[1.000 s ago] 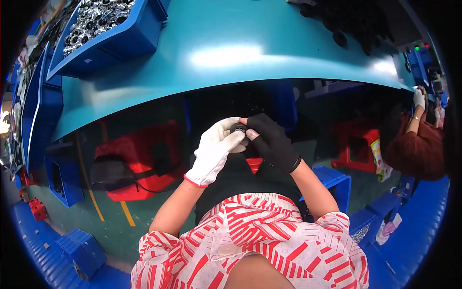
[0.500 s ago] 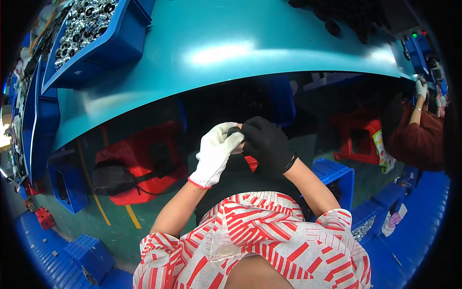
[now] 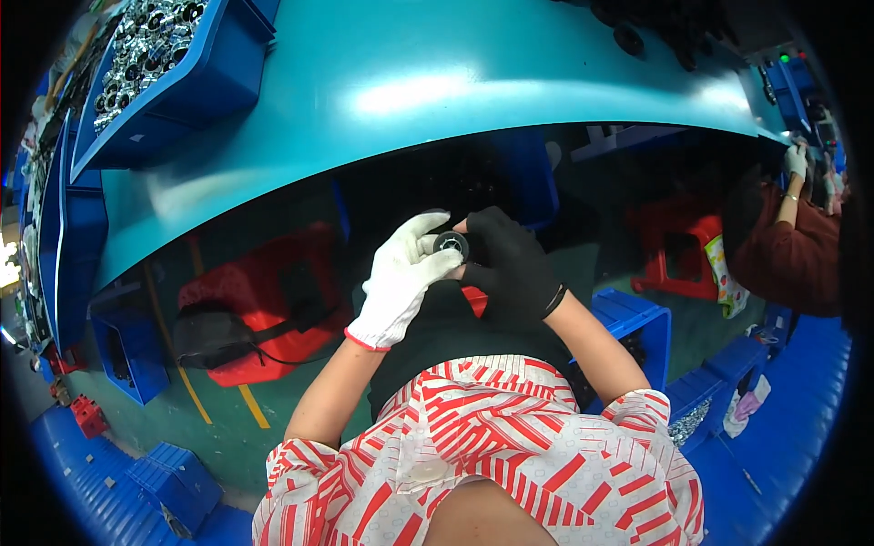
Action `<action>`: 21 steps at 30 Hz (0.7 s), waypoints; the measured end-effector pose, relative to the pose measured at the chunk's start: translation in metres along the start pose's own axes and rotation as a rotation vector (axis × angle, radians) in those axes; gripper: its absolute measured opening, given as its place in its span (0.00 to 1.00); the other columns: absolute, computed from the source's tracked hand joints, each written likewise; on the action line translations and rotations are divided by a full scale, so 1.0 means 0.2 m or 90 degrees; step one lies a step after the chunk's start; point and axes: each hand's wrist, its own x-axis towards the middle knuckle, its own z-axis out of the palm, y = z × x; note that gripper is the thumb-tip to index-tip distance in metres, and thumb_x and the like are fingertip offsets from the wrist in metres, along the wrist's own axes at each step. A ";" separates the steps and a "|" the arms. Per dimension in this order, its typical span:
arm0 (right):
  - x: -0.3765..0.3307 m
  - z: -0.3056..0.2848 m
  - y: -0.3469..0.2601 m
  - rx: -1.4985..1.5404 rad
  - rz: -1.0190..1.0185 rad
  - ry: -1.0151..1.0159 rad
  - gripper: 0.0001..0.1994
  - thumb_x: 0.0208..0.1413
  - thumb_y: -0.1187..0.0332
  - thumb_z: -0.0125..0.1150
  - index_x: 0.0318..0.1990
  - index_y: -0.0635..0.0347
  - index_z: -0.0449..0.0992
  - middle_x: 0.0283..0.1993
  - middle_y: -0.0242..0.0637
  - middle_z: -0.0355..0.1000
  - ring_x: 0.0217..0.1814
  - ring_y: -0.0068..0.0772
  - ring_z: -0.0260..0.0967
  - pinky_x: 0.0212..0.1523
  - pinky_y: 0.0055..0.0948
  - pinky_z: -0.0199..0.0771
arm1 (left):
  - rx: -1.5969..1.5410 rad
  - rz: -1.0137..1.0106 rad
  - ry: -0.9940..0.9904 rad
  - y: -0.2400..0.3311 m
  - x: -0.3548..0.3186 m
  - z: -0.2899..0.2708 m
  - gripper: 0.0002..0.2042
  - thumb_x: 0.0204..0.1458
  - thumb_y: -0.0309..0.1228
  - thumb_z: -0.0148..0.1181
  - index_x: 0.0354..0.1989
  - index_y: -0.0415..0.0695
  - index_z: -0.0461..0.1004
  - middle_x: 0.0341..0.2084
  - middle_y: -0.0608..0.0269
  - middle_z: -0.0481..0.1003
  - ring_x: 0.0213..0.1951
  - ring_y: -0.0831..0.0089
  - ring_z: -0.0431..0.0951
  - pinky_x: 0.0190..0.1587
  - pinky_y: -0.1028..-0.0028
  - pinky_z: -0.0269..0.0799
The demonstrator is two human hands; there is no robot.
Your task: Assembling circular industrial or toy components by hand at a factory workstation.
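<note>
A small round black part (image 3: pixel 452 243) with a silvery spoked centre is between my two hands, its round face turned up. My left hand (image 3: pixel 401 278), in a white knitted glove with a red cuff edge, holds it with the thumb and bent fingers; its index finger stretches out above the part. My right hand (image 3: pixel 512 268) wears a black glove with bare fingertips. Its thumb and index finger bracket the part from the right, closed around its edge. The part's underside and some right fingers are hidden.
Beyond my hands runs a teal table (image 3: pixel 382 55). A blue bin (image 3: pixel 214 77) of shiny metal rings stands on it at left; black parts (image 3: pixel 655 27) lie far right. Red stools (image 3: pixel 264 287), a blue crate (image 3: pixel 651 323) and a co-worker's sleeve (image 3: pixel 792 259) are around me.
The round part has turned so its silvery centre now faces up. My left index finger has lifted off and straightened, and my right fingers have spread around the part's edge.
</note>
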 end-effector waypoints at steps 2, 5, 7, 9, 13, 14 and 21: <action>0.00 0.02 -0.02 -0.040 0.005 0.063 0.24 0.42 0.65 0.70 0.49 0.56 0.70 0.45 0.43 0.67 0.46 0.45 0.69 0.43 0.35 0.71 | -0.026 -0.016 -0.006 0.00 -0.01 0.00 0.27 0.49 0.21 0.59 0.57 0.28 0.58 0.35 0.55 0.74 0.37 0.74 0.76 0.39 0.79 0.75; 0.00 0.04 -0.01 -0.062 -0.059 0.138 0.24 0.42 0.65 0.70 0.48 0.58 0.70 0.46 0.44 0.67 0.47 0.46 0.68 0.45 0.35 0.71 | -0.024 -0.016 0.001 0.00 -0.01 0.02 0.26 0.49 0.21 0.59 0.57 0.28 0.58 0.35 0.56 0.74 0.37 0.76 0.76 0.38 0.80 0.74; 0.01 0.01 -0.01 -0.080 -0.105 0.083 0.23 0.42 0.66 0.70 0.46 0.61 0.71 0.45 0.44 0.69 0.47 0.46 0.68 0.46 0.35 0.71 | -0.023 -0.027 -0.006 0.01 -0.01 0.04 0.25 0.50 0.21 0.58 0.57 0.29 0.59 0.35 0.58 0.74 0.34 0.79 0.75 0.37 0.81 0.73; 0.01 0.02 0.01 -0.075 -0.107 0.083 0.22 0.41 0.66 0.70 0.45 0.61 0.72 0.46 0.44 0.69 0.47 0.46 0.68 0.46 0.35 0.71 | 0.016 -0.026 -0.020 0.00 -0.01 0.02 0.24 0.50 0.21 0.57 0.57 0.29 0.60 0.34 0.58 0.73 0.33 0.80 0.74 0.37 0.81 0.73; -0.02 0.03 0.00 -0.070 -0.074 0.086 0.20 0.41 0.67 0.71 0.43 0.62 0.73 0.46 0.44 0.69 0.47 0.44 0.69 0.47 0.35 0.72 | 0.075 -0.061 -0.043 0.04 -0.01 0.04 0.23 0.50 0.21 0.54 0.56 0.30 0.62 0.33 0.60 0.73 0.32 0.80 0.73 0.36 0.80 0.71; -0.02 0.04 0.00 -0.070 -0.073 0.086 0.20 0.41 0.67 0.71 0.43 0.62 0.73 0.46 0.44 0.69 0.47 0.44 0.69 0.47 0.35 0.72 | 0.075 -0.062 -0.043 0.04 -0.01 0.03 0.23 0.50 0.21 0.54 0.56 0.30 0.62 0.33 0.60 0.73 0.32 0.80 0.73 0.36 0.80 0.71; 0.00 0.04 0.07 -0.022 -0.090 0.002 0.22 0.42 0.67 0.69 0.46 0.60 0.72 0.49 0.44 0.67 0.51 0.46 0.67 0.49 0.36 0.70 | 0.288 -0.029 -0.102 0.06 0.04 -0.04 0.25 0.47 0.23 0.57 0.56 0.31 0.62 0.38 0.56 0.73 0.33 0.76 0.74 0.39 0.78 0.74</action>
